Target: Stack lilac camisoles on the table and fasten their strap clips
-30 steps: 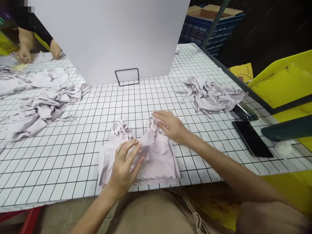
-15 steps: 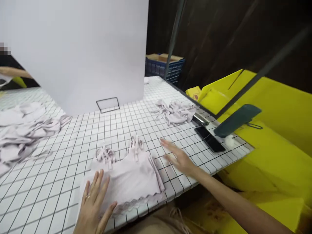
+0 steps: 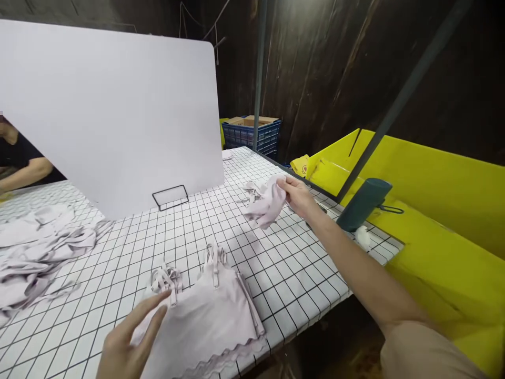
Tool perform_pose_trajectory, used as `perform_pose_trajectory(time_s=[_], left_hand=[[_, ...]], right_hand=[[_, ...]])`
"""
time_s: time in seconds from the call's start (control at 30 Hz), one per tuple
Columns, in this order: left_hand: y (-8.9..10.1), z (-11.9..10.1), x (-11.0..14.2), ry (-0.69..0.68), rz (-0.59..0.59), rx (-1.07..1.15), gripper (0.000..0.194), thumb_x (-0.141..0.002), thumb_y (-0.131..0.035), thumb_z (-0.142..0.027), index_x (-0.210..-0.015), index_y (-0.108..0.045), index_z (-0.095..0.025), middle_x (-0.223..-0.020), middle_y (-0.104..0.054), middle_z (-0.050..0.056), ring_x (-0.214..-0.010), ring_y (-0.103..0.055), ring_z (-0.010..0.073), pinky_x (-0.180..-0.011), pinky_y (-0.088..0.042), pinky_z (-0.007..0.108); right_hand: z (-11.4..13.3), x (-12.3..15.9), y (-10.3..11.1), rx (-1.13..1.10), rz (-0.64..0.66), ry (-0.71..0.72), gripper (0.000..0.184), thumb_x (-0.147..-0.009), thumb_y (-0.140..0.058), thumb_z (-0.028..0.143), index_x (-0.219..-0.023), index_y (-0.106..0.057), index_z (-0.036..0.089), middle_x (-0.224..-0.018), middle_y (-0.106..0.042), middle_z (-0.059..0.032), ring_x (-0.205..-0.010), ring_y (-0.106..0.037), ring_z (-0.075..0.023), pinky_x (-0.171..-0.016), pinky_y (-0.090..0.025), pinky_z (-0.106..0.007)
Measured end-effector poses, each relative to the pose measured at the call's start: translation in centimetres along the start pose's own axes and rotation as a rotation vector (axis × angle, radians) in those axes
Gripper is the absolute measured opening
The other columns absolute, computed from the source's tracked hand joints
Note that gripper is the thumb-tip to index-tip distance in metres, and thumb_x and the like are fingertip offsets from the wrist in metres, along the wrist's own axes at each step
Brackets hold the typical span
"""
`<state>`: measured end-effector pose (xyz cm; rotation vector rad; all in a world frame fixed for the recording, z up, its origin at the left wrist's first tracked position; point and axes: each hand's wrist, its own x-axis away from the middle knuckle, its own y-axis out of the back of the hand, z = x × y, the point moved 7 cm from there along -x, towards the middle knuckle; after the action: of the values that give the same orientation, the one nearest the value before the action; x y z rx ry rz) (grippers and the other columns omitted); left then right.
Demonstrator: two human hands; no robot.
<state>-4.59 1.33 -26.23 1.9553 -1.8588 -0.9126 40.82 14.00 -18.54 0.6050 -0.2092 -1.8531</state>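
Note:
A stack of pale pink camisole tops [image 3: 209, 321] with scalloped hems lies flat at the table's near edge, its thin straps bunched toward the back. Over the stack's left side hovers my left hand [image 3: 130, 337], thumb and fingers apart, holding nothing. Farther out on the right, my right hand [image 3: 298, 196] pinches a crumpled pale pink camisole [image 3: 270, 202], raised a little above the table with its lower part hanging. Loose straps [image 3: 252, 190] show just behind that garment. My right forearm covers most of what lies beneath it.
The table has a black-and-white grid cover [image 3: 189, 223]. A white board [image 3: 138, 121] stands across it on a wire foot. Loose garments [image 3: 47, 247] are heaped left. At right are a dark green cylinder [image 3: 365, 204] and yellow panels [image 3: 434, 184]; a blue crate [image 3: 252, 131] sits behind. A person [image 3: 27, 163] works beyond the board.
My right hand has reached forward and lifted a garment from the small pile. My left hand has come off flat contact with the stack and curled. The view has tilted up.

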Motion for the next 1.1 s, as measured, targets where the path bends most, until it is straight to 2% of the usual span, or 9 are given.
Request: perform_pose_trajectory(time_s=[0.13, 0.23, 0.33, 0.43, 0.6, 0.73, 0.8, 0.9, 1.1], left_hand=[[-5.0, -8.6, -4.8, 0.027, 0.262, 0.392, 0.037, -0.085, -0.071, -0.052, -0.109, -0.078, -0.025, -0.118, -0.076, 0.008, -0.118, -0.068, 0.0312, -0.102, -0.057, 0.047], [-9.0, -14.7, -7.8, 0.005, 0.321, 0.737, 0.05, -0.078, -0.081, -0.04, -0.124, -0.071, -0.023, -0.132, -0.069, 0.011, -0.123, -0.064, 0.0281, -0.105, -0.052, 0.044], [-13.1, -17.8, -8.7, 0.047, 0.428, 0.958, 0.038, -0.07, -0.086, -0.031, -0.103, -0.076, -0.016, -0.104, -0.076, 0.01, -0.1, -0.07, 0.0222, -0.097, -0.055, 0.038], [-15.3, -18.4, -8.1, 0.074, 0.501, 1.053, 0.02, -0.073, -0.083, -0.03, -0.078, -0.073, -0.013, -0.081, -0.07, 0.005, -0.077, -0.065, 0.0138, -0.083, -0.055, 0.031], [-14.7, -18.8, -8.3, 0.075, 0.447, 1.093, 0.016, -0.087, -0.07, -0.03, -0.083, -0.064, -0.016, -0.078, -0.064, 0.001, -0.07, -0.06, 0.0109, -0.069, -0.052, 0.026], [-13.3, -22.2, -10.0, -0.106, 0.425, 0.851, 0.012, -0.091, -0.067, -0.027, -0.085, -0.062, -0.018, -0.061, -0.057, -0.002, -0.051, -0.05, 0.0087, -0.049, -0.038, 0.021], [-12.5, -23.2, -10.9, -0.149, 0.424, 0.766, 0.015, -0.088, -0.073, -0.029, -0.086, -0.063, -0.018, -0.06, -0.06, -0.001, -0.05, -0.052, 0.0093, -0.046, -0.037, 0.021], [-11.2, -22.5, -11.6, -0.118, 0.553, 0.658, 0.029, -0.079, -0.082, -0.039, -0.091, -0.07, -0.016, -0.07, -0.069, 0.004, -0.056, -0.061, 0.0122, -0.047, -0.041, 0.021], [-7.0, -20.0, -11.7, -0.063, 0.89, 0.495, 0.032, -0.07, -0.088, -0.038, -0.087, -0.076, -0.014, -0.079, -0.073, 0.004, -0.066, -0.066, 0.0113, -0.055, -0.05, 0.018]], right_hand=[[5.4, 1.8, 1.1, -0.555, 0.119, -0.042, 0.04, -0.07, -0.082, 0.055, -0.085, -0.069, 0.02, -0.078, -0.066, -0.0028, -0.069, -0.059, -0.0152, -0.063, -0.053, -0.027], [8.5, 4.2, -0.1, -0.692, 0.242, -0.09, 0.037, -0.063, -0.09, 0.046, -0.08, -0.071, 0.019, -0.078, -0.066, -0.0019, -0.068, -0.057, -0.0131, -0.06, -0.05, -0.025], [9.4, 6.3, -1.2, -0.578, 0.322, -0.079, 0.036, -0.068, -0.086, 0.049, -0.076, -0.07, 0.018, -0.079, -0.065, -0.0018, -0.074, -0.057, -0.0136, -0.064, -0.049, -0.026], [8.2, 7.4, -0.5, -0.451, 0.26, -0.035, 0.038, -0.072, -0.082, 0.053, -0.073, -0.068, 0.018, -0.076, -0.061, -0.0006, -0.072, -0.052, -0.013, -0.063, -0.045, -0.026], [6.7, 8.4, 1.4, -0.33, 0.25, -0.018, 0.034, -0.077, -0.078, 0.05, -0.08, -0.067, 0.019, -0.08, -0.061, -0.0011, -0.073, -0.054, -0.0143, -0.064, -0.045, -0.028], [9.4, 8.6, -0.3, -0.261, 0.561, 0.135, 0.045, -0.066, -0.09, 0.035, -0.105, -0.07, 0.022, -0.108, -0.069, -0.004, -0.103, -0.061, -0.0199, -0.086, -0.051, -0.033], [10.1, 8.1, -1.4, -0.298, 0.703, 0.106, 0.042, -0.064, -0.091, 0.033, -0.1, -0.072, 0.02, -0.1, -0.071, -0.0034, -0.094, -0.064, -0.0185, -0.079, -0.052, -0.031], [10.3, 6.1, -1.0, -0.368, 0.679, 0.034, 0.028, -0.068, -0.089, 0.035, -0.078, -0.07, 0.016, -0.073, -0.066, 0.0006, -0.068, -0.059, -0.0116, -0.058, -0.046, -0.023], [11.6, 3.8, 0.5, -0.505, 0.689, -0.038, 0.037, -0.066, -0.091, 0.042, -0.072, -0.068, 0.014, -0.065, -0.058, 0.0034, -0.056, -0.051, -0.0064, -0.048, -0.037, -0.019]])
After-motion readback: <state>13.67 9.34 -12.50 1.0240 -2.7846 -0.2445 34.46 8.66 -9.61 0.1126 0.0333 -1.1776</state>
